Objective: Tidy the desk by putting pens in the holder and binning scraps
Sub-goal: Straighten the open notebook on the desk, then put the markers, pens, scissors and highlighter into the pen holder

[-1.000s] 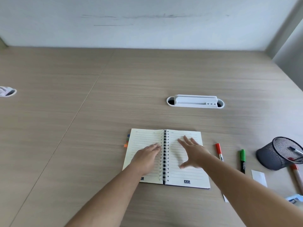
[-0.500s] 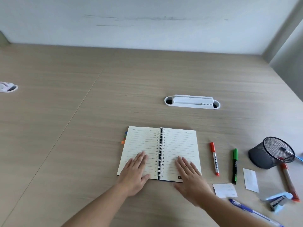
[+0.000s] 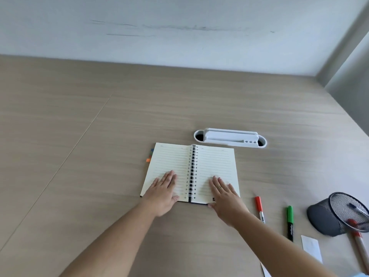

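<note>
An open spiral notebook (image 3: 191, 166) lies on the wooden desk. My left hand (image 3: 162, 193) rests flat on its left page and my right hand (image 3: 226, 197) flat on its right page, fingers spread, holding nothing. Right of the notebook lie a red marker (image 3: 259, 209) and a green marker (image 3: 290, 222). A black mesh pen holder (image 3: 337, 213) lies tipped on its side at the right edge, with pens inside. A red-and-beige pen (image 3: 359, 246) lies below it. A white paper scrap (image 3: 311, 247) sits near the green marker, another scrap (image 3: 265, 269) at the bottom edge.
A white plastic cable tray (image 3: 229, 137) is set into the desk just beyond the notebook. Coloured tabs (image 3: 149, 156) stick out of the notebook's left edge. A grey wall runs along the back and right side of the desk (image 3: 79, 136).
The notebook has slid away from me, up to the white cable tray, with both hands flat on its pages. The view has shifted, so the items at the lower right are partly cut off.
</note>
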Tool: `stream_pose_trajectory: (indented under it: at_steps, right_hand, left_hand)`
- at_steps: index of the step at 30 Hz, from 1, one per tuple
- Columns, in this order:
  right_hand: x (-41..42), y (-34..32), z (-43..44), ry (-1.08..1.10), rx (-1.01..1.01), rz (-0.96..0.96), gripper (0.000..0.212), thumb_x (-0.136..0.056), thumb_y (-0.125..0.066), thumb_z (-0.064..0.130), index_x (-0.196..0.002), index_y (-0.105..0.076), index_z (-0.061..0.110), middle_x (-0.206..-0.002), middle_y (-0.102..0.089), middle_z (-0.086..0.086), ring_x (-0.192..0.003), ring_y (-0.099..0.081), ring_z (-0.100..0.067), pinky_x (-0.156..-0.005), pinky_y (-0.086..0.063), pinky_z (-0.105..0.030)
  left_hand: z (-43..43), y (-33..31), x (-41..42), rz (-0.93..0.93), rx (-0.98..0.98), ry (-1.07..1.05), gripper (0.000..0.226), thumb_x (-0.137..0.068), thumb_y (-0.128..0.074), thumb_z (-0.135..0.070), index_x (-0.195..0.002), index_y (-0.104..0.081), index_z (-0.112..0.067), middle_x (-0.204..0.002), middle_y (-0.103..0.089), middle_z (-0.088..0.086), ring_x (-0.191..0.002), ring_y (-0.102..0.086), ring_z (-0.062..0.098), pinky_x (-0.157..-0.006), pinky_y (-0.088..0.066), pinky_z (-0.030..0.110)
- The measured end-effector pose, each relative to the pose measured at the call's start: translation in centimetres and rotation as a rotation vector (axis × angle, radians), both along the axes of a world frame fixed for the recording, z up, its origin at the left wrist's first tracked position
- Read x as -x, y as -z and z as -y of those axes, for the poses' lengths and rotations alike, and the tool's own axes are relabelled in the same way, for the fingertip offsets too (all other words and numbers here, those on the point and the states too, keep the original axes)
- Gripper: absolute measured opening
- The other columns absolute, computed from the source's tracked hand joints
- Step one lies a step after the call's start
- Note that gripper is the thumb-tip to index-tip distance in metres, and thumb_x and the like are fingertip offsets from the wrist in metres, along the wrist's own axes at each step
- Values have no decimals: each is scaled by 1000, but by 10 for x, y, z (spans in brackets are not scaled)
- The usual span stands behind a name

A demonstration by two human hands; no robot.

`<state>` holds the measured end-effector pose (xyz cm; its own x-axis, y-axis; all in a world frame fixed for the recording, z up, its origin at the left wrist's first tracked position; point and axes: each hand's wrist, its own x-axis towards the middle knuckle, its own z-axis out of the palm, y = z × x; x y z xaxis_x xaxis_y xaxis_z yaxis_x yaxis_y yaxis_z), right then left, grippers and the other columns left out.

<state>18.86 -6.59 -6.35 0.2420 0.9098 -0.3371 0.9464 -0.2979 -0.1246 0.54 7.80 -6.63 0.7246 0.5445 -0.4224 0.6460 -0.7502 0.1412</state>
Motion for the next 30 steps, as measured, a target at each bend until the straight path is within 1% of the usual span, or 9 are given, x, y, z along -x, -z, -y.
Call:
stream_pose_trajectory:
  at_steps: [11,14,16,17,19,20,23,26,30]
  right_hand:
    - [-16,-9,-22,-50,75,-23,74,-98,-41,29,-150,10,13,-160,15,-4,-148,12,-18,-121,1,-37]
    - [-25,-27,-26,-17,134,-147,77,-95,-50,29,-151,0,14,-161,7,-2,-149,3,-17,-121,-8,-37]
    - [-40,-48,-21,71,44,-241,69,-91,-56,29,-150,-20,16,-161,-10,1,-148,-14,-16,-119,-20,-36]
    - [-50,-58,-13,156,-68,-254,58,-91,-56,27,-144,-35,17,-157,-26,2,-143,-29,-17,-115,-29,-35]
    - [-68,-74,11,378,-307,-245,32,-90,-54,20,-121,-59,18,-134,-58,-1,-119,-55,-20,-96,-46,-33]
    - [-76,-79,28,499,-397,-250,23,-89,-54,16,-108,-65,16,-119,-66,-3,-106,-61,-22,-86,-48,-32]
    - [-92,-82,81,736,-424,-207,17,-87,-51,13,-89,-67,8,-93,-70,-11,-89,-63,-30,-68,-46,-31]
    - [-90,-70,118,826,-254,-94,23,-89,-50,21,-93,-65,3,-95,-70,-18,-93,-63,-35,-71,-47,-33]
    - [-80,-51,139,921,-160,-101,32,-89,-51,30,-94,-64,1,-100,-68,-18,-96,-65,-36,-71,-47,-32]
  left_hand:
    - [-18,-15,-32,-84,14,-69,69,-101,-33,-32,-153,8,-11,-162,16,3,-151,8,15,-123,-6,41]
    - [-9,-29,-35,-45,-8,-113,64,-100,-34,-28,-153,-2,-11,-164,3,3,-151,-4,16,-122,-13,40]
    - [3,-44,-43,95,-48,-154,57,-97,-35,-22,-151,-18,-11,-161,-18,3,-146,-22,19,-115,-27,38]
    - [12,-52,-50,175,-64,-164,53,-95,-37,-20,-147,-27,-13,-155,-28,2,-140,-31,21,-109,-34,38]
    - [33,-66,-65,309,-12,-181,46,-93,-42,-20,-139,-38,-17,-141,-43,1,-127,-45,21,-100,-40,38]
    - [47,-72,-74,350,58,-185,42,-93,-43,-21,-135,-42,-19,-134,-49,0,-120,-50,21,-98,-43,38]
    - [93,-79,-106,349,231,-183,27,-91,-47,-27,-116,-54,-19,-109,-63,3,-99,-59,22,-86,-50,36]
    - [136,-70,-135,288,273,-203,27,-89,-52,-37,-100,-59,-14,-103,-67,7,-93,-60,27,-77,-46,32]
    - [171,-47,-165,218,292,-239,38,-89,-55,-41,-100,-63,-6,-108,-69,14,-103,-62,33,-81,-48,33]
